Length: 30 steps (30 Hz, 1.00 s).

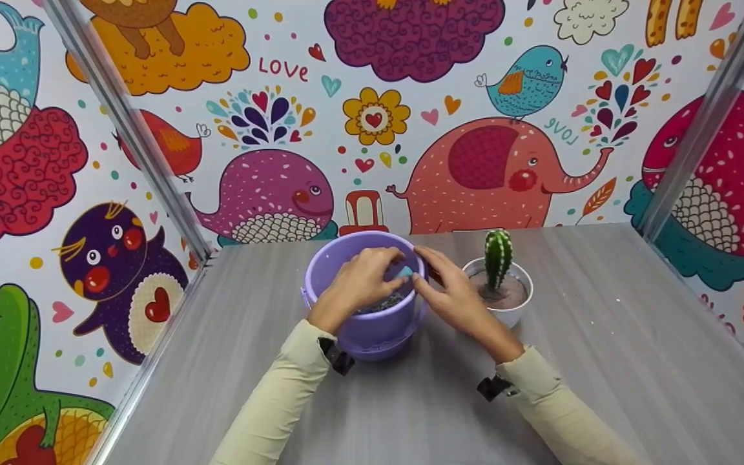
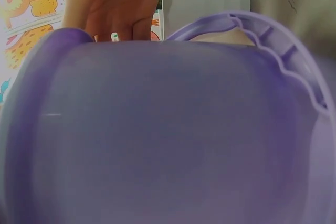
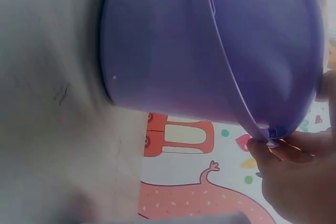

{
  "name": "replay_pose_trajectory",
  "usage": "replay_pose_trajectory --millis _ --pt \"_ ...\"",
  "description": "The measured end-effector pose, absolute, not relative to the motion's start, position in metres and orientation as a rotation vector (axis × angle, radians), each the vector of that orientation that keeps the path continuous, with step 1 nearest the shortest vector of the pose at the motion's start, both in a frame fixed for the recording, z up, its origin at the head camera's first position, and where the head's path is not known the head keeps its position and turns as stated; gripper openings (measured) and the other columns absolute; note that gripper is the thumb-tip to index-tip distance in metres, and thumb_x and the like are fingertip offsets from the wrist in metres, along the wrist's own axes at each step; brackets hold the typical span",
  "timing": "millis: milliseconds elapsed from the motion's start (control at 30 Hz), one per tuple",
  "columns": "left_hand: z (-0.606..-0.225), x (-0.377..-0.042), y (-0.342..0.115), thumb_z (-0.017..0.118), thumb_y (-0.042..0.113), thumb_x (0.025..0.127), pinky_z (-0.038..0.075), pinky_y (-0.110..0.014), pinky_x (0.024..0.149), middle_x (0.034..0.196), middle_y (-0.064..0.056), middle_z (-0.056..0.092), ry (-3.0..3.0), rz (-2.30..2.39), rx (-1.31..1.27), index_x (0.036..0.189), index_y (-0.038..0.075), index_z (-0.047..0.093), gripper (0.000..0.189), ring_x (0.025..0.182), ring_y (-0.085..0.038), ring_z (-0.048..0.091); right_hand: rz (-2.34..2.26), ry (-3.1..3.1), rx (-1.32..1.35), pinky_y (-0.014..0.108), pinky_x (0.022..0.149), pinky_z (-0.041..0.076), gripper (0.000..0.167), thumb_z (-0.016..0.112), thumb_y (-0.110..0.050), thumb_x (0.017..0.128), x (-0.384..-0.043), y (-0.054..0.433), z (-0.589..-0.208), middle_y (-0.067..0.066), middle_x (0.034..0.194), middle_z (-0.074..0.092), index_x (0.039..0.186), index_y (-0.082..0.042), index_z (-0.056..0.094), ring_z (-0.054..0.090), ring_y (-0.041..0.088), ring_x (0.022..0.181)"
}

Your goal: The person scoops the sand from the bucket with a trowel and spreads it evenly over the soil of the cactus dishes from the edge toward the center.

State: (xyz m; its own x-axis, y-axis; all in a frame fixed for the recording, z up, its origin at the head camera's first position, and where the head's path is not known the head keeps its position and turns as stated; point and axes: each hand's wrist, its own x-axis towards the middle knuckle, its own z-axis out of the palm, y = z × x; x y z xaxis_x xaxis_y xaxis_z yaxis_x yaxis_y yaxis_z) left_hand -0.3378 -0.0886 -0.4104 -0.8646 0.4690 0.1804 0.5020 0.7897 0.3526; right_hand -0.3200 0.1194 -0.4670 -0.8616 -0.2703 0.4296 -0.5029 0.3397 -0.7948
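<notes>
The purple bucket [image 1: 372,330] stands upright on the worktop in front of me, its mouth facing up, with some dark loose material [image 1: 385,302] showing inside it. Its ribbed handle [image 2: 286,40] hangs down along the side nearest me. My left hand [image 1: 360,276] reaches over the opening, fingers bent downward, and between their tips and the thumb I pinch a small blue piece [image 1: 406,272]; most of it is covered, so I cannot tell what it is. It sits just inside the bucket's right edge. My right hand [image 1: 461,302] comes in from the other side, its fingers and thumb clamped on the rim there, close beside the blue piece. Just right of the bucket, near my right wrist, a green cactus [image 1: 498,259] rises from a white pot [image 1: 509,318], with pale brown material around its foot. Both my arms wear cream sleeves [image 1: 275,394], and a black device [image 1: 336,356] sits at each wrist. Under everything runs the grey, streaked worktop [image 1: 630,355]. Beyond its far edge stands a white printed wall [image 1: 430,39], bearing a coral elephant [image 1: 436,177], a purple whale [image 1: 268,181] and a yellow flower [image 1: 376,116], with a metal post [image 1: 701,129] at either corner.
</notes>
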Motion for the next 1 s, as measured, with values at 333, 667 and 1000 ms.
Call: replay_pose_trajectory --millis 333,667,1000 --pt "-0.415 -0.343 -0.083 0.077 0.027 0.102 0.064 -0.042 0.092 0.114 -0.009 0.078 -2.939 -0.597 -0.839 0.127 0.007 0.071 0.033 0.100 -0.024 0.076 1.688 -2.289 0.634 0.055 0.117 0.048 0.059 0.069 -0.016 0.105 -0.318 0.115 -0.473 0.016 0.166 0.050 0.160 -0.006 0.051 0.052 0.038 0.152" --pt "-0.416 -0.341 -0.087 0.069 0.019 0.106 0.065 -0.044 0.087 0.111 -0.012 0.077 -2.883 -0.605 -0.916 0.124 0.008 0.066 0.021 0.100 -0.028 0.078 1.729 -2.253 0.613 0.057 0.116 0.050 0.057 0.070 -0.019 0.106 -0.318 0.113 -0.478 0.014 0.164 0.053 0.160 -0.011 0.053 0.061 0.039 0.142" --pt "-0.405 -0.337 -0.103 0.065 0.008 0.106 0.060 -0.046 0.104 0.123 -0.015 0.076 -2.774 -0.681 -0.971 0.133 0.004 0.066 0.027 0.116 -0.030 0.073 1.729 -2.230 0.609 0.060 0.109 0.055 0.056 0.069 -0.014 0.105 -0.319 0.111 -0.481 0.013 0.164 0.053 0.159 -0.012 0.054 0.062 0.045 0.139"
